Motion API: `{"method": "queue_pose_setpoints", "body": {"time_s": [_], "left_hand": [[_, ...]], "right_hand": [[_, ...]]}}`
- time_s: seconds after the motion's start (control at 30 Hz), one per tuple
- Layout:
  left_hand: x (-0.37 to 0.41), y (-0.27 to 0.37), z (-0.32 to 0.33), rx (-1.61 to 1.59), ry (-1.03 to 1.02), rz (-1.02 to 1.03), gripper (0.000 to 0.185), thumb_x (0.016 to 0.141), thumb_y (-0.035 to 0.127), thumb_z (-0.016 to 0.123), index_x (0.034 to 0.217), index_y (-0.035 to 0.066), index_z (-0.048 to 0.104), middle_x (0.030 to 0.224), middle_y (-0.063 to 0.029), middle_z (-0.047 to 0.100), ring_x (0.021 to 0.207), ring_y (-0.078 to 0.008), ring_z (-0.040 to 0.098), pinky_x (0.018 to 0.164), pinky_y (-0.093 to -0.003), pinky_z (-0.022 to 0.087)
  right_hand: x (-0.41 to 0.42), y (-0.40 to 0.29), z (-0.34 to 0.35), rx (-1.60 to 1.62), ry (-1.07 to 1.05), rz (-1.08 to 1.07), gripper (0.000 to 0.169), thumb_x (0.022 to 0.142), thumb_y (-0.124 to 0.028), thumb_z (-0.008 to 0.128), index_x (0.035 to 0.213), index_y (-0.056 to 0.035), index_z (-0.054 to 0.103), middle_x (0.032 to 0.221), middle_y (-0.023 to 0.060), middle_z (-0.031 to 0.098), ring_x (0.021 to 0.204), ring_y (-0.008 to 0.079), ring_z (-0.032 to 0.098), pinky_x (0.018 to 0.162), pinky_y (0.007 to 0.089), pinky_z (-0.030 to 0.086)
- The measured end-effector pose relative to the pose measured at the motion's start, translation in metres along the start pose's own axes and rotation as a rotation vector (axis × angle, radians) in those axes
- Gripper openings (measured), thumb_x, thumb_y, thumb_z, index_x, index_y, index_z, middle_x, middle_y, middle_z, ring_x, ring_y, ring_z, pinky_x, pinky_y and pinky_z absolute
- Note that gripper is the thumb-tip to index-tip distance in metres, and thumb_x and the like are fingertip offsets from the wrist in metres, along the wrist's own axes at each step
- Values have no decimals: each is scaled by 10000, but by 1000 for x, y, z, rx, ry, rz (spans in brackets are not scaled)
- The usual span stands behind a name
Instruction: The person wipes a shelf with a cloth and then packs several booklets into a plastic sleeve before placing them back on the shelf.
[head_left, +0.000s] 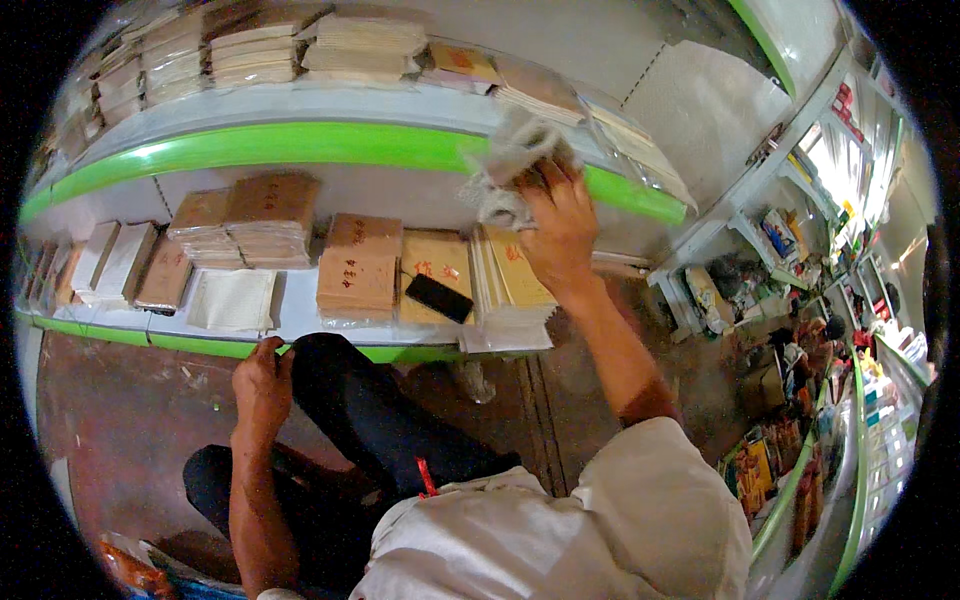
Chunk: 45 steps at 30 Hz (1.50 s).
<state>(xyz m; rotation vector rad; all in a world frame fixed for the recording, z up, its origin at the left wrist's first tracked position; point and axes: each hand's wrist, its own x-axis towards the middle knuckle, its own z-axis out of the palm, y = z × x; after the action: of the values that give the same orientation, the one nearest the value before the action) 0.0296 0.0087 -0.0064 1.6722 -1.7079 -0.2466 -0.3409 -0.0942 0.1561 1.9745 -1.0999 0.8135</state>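
Note:
In my right hand (561, 225) is a crumpled pale cloth (517, 165), held against the green front edge (315, 142) of the upper shelf, near its right end; both are slightly blurred. My left hand (262, 379) is closed at the green edge of the lower shelf (172, 334), beside my knee; whether it grips anything there is unclear. On the lower shelf lie brown-covered booklets (360, 266), yellow-covered booklets (514, 259) and a white paper pad (232, 300). A black smartphone (439, 298) rests on another yellow booklet (442, 251).
Stacks of paper booklets (360, 49) stand along the upper shelf. A taller brown stack (266, 217) sits at the back of the lower one. Shelves of mixed goods (780, 232) line the right side. Below is the reddish-brown floor (135, 405).

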Motion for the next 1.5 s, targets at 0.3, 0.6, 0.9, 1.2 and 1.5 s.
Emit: {"method": "queue_pose_setpoints", "body": {"time_s": [0.3, 0.6, 0.9, 1.2, 1.5], "left_hand": [[-7, -9, 3, 50, -34, -89, 186, 831, 105, 624, 981, -5, 621, 849, -222, 645, 710, -387, 626, 626, -416, 494], [-3, -11, 1, 239, -71, -74, 222, 822, 142, 630, 1008, 19, 623, 874, -222, 646, 750, -403, 619, 647, -466, 493], [-4, -14, -1, 185, -6, -64, 243, 822, 205, 635, 986, 25, 628, 898, -213, 652, 783, -384, 634, 668, -449, 510], [-4, -1, -8, 219, -21, -65, 232, 819, 248, 617, 844, 21, 578, 788, -201, 634, 716, -381, 629, 616, -460, 505], [-3, -13, 10, 76, 29, 38, 228, 789, 182, 534, 956, 31, 571, 787, -195, 611, 645, -388, 617, 519, -485, 501]], "right_hand": [[-124, 122, -3, -235, 174, 383, 552, 647, -38, 621, 1190, 19, 540, 1230, 256, 507, 1153, 440, 458, 996, 460, 355], [-141, 203, -8, -266, 239, 1085, 644, 802, -378, 673, 1224, 73, 491, 1236, 251, 513, 1130, 380, 494, 977, 432, 373], [-148, 178, 39, -585, -273, 598, 540, 843, -457, 606, 1265, -138, 500, 1368, 158, 387, 1237, 291, 371, 1016, 471, 298], [-113, 116, 58, -408, -193, 340, 476, 812, -372, 647, 1163, -59, 575, 1182, 196, 528, 1111, 347, 483, 961, 464, 374], [-19, 31, 68, -97, 158, -183, 414, 810, -274, 666, 1128, -13, 623, 1108, 216, 607, 1103, 384, 521, 968, 473, 380]]}}
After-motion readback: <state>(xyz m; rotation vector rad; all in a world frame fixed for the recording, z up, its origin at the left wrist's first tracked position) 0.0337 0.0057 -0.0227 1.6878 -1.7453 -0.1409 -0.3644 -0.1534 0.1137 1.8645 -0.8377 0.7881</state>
